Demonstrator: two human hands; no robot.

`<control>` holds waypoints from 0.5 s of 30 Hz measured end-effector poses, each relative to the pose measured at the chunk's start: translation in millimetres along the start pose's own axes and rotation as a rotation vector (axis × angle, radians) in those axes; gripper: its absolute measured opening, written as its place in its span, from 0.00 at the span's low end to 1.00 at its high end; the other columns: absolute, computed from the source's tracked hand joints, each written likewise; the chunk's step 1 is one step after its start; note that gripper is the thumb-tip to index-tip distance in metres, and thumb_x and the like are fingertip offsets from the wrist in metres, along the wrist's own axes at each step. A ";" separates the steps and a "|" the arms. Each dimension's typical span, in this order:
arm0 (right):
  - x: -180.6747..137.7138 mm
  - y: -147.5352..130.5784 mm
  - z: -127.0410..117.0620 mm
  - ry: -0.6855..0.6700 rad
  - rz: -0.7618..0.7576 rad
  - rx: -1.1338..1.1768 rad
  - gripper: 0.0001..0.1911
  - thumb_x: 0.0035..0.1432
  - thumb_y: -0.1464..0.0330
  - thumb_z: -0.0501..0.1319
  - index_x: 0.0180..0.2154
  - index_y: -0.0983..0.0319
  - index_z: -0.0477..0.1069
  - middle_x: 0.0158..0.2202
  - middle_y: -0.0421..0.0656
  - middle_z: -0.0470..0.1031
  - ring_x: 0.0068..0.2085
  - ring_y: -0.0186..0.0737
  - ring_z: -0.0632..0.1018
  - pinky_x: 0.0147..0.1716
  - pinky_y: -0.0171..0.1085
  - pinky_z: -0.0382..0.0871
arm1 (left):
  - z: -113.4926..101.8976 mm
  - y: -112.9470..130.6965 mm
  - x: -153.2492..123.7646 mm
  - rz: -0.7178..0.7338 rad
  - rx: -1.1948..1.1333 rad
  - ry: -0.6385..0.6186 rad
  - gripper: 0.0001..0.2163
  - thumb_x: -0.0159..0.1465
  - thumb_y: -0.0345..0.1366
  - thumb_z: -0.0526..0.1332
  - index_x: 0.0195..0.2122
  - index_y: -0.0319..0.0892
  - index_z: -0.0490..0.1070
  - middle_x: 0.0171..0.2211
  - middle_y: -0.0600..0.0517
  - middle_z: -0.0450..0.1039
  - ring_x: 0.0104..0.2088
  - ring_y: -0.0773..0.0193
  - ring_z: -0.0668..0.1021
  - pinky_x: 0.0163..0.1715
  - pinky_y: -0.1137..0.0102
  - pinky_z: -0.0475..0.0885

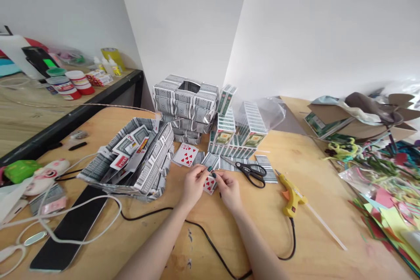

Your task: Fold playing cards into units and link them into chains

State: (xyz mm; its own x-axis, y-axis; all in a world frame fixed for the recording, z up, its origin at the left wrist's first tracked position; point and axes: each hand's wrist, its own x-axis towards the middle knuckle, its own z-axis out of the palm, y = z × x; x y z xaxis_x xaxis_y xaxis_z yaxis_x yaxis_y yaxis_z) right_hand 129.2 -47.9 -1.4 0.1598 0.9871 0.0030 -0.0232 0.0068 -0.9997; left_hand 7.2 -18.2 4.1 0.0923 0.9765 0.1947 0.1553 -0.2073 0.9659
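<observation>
A playing card with red hearts (210, 184) is pinched at its top edge between my two hands, low over the table. My left hand (194, 182) grips it from the left, fingertips touching those of the right. On the other side, my right hand (229, 188) is closed on the same card. Just beyond lie a heart card (185, 155) and several face-down cards (211, 160) with grey patterned backs. Black-handled scissors (251, 170) rest on cards to the right. A yellow glue gun (293, 197) with a clear glue stick lies farther right.
A basket made of folded cards (160, 167) holds loose cards and boxes at left. Behind it stands a stacked card structure (183, 100), beside green card boxes (252, 124). A black cable (210, 236) crosses under my forearms. Colourful paper scraps (387, 210) fill the right edge.
</observation>
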 end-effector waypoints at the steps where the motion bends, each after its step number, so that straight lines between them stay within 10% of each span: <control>1: 0.7 0.9 -0.7 -0.002 -0.006 0.001 0.14 0.50 0.58 0.60 0.29 0.62 0.73 0.24 0.41 0.72 0.26 0.36 0.71 0.25 0.33 0.64 | 0.3 -0.9 0.1 -0.008 0.001 0.008 0.09 0.57 0.39 0.56 0.24 0.40 0.66 0.26 0.53 0.66 0.29 0.66 0.70 0.29 0.74 0.65; 15: 4.1 1.5 -0.2 -0.011 0.125 0.061 0.18 0.47 0.54 0.61 0.27 0.64 0.70 0.14 0.34 0.60 0.13 0.26 0.56 0.11 0.29 0.47 | 7.8 -8.2 -3.3 -0.064 0.161 0.093 0.13 0.58 0.41 0.53 0.20 0.42 0.60 0.19 0.55 0.62 0.23 0.66 0.66 0.24 0.73 0.61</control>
State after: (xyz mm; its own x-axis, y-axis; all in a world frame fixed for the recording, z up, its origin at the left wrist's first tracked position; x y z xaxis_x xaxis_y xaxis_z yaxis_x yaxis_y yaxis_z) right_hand 130.1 -43.9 -2.9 0.1406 0.9826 -0.1209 -0.1024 -0.1071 -0.9890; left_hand 13.2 -20.2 -5.8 -0.0127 0.9876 0.1562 0.3138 -0.1443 0.9384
